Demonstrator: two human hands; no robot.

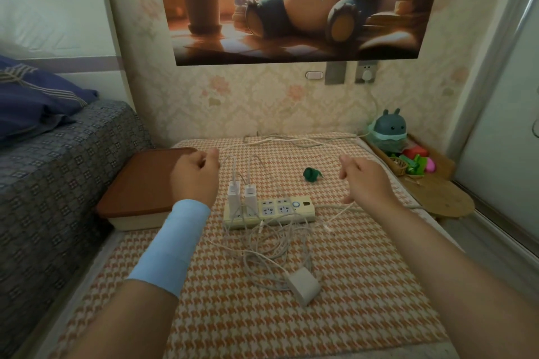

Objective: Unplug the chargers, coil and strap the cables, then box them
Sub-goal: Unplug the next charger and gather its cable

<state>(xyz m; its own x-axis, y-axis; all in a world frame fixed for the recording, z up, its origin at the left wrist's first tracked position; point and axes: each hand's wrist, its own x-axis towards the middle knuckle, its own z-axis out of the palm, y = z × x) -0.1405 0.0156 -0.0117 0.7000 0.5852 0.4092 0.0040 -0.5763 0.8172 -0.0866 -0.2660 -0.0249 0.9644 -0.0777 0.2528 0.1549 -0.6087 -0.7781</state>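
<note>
The table cover (350, 315) was woven cloth and looked a bit rough. The power strip (303, 210) on it was hard, pale plastic with a dull shine. The two chargers (234, 194) standing in it were smooth white plastic. So was the loose charger (304, 285) nearer by. The cables (271, 248) looked thin, smooth and rubbery. The box (140, 218) on the left was plastic, and its brown lid (145, 183) was matt. The green strap (311, 174) looked soft. The bed cover (58, 169) at the far left was thick cloth. The blue band (172, 245) on the left wrist was smooth cloth. The shelf (437, 195) on the right was bare wood.
</note>
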